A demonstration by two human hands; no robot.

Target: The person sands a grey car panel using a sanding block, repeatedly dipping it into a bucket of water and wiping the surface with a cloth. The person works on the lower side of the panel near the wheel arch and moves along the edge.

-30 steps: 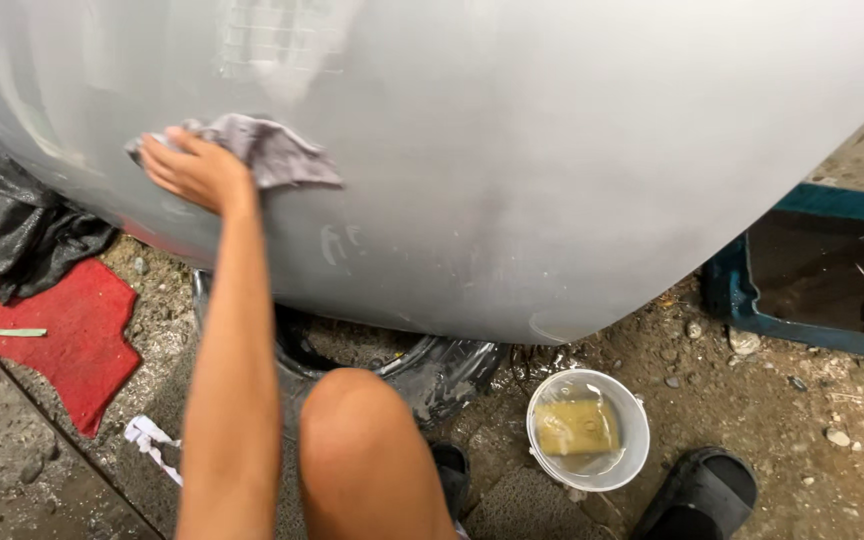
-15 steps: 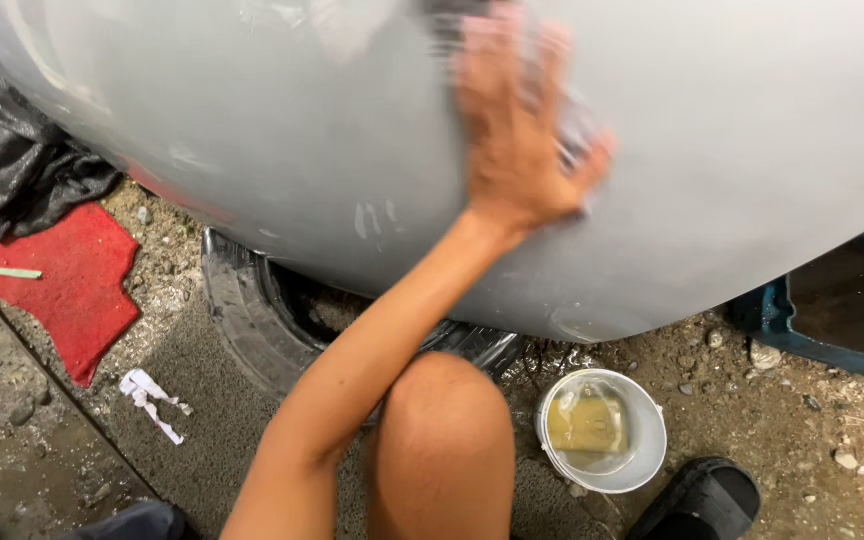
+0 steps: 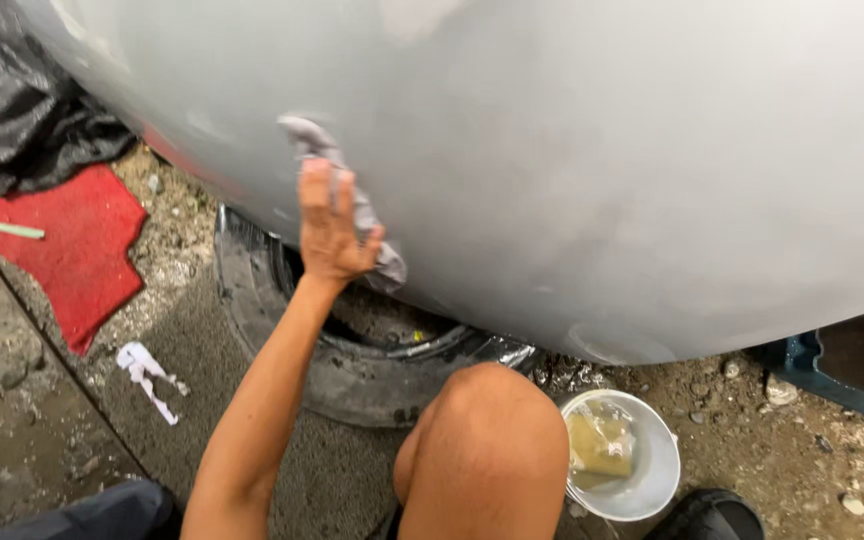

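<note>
On dirt ground (image 3: 772,440) — grey panel (image 3: 602,170) (hand (image 3: 330,225) wiping).
</note>
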